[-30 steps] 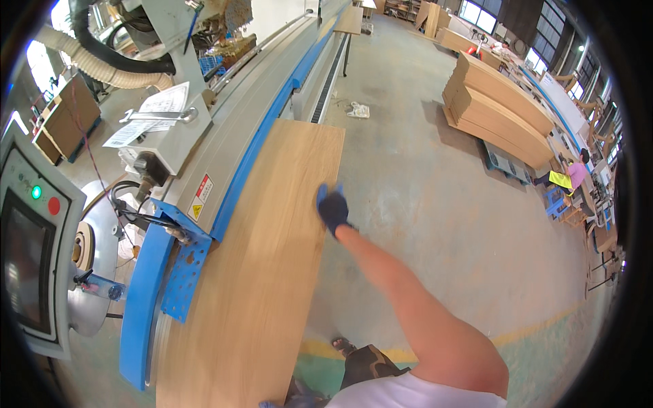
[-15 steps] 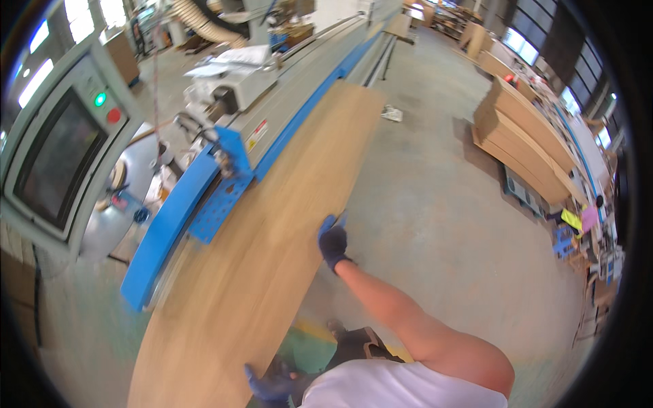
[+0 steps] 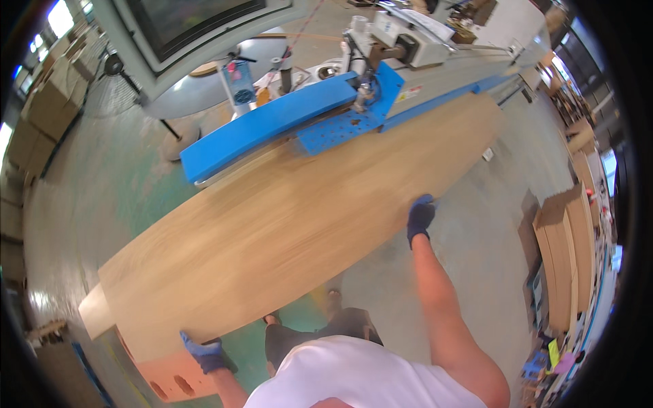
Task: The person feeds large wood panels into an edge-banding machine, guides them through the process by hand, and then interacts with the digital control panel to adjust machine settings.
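A long, light-brown wood-grain panel (image 3: 286,231) lies slantwise before me, its far edge along the blue guard (image 3: 265,129) and perforated blue plate (image 3: 340,132) of a machine (image 3: 435,88). My left hand (image 3: 204,352), in a dark blue glove, is closed on the panel's near edge close to its left end. Farther right, my right hand (image 3: 422,216), gloved alike, grips the same edge with the arm stretched out. The fingers under the panel are hidden in both hands.
An orange support with oval holes (image 3: 173,377) shows below the panel's left end. The machine's screen (image 3: 190,20) hangs at top left. Stacked brown panels (image 3: 561,258) stand on the right, and more boards (image 3: 51,109) at far left. Grey-green floor (image 3: 136,190) lies between.
My view has swung left, so the panel and machine lie more crosswise and the panel's left end shows. Both hands stay at its near edge. Whether the panel slid, I cannot tell.
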A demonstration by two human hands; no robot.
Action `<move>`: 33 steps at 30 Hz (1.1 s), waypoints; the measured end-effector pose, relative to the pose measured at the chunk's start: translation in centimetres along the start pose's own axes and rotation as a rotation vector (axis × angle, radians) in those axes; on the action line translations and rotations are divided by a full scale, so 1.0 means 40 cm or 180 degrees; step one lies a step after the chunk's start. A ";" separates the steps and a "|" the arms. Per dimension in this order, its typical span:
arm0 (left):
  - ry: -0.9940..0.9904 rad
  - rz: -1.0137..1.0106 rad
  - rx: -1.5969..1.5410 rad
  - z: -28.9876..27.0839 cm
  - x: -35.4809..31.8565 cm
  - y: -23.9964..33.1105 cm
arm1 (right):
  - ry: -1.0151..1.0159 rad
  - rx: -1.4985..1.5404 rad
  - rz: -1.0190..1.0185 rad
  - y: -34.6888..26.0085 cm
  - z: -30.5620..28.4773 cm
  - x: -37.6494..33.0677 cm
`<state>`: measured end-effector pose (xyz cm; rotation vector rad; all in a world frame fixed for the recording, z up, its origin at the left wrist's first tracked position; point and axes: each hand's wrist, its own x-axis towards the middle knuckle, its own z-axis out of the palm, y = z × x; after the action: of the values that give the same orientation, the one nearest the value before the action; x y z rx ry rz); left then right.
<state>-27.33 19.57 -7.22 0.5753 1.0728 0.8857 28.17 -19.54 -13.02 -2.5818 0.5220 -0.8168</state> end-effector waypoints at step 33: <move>0.0465 -0.1209 -0.1314 0.514 -0.250 -0.317 | -0.1035 0.2280 0.1000 0.121 0.018 0.202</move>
<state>-6.18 4.53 -4.04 -0.0395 1.0464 0.7886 33.66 -27.18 -12.04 -1.8544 0.4192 -0.3658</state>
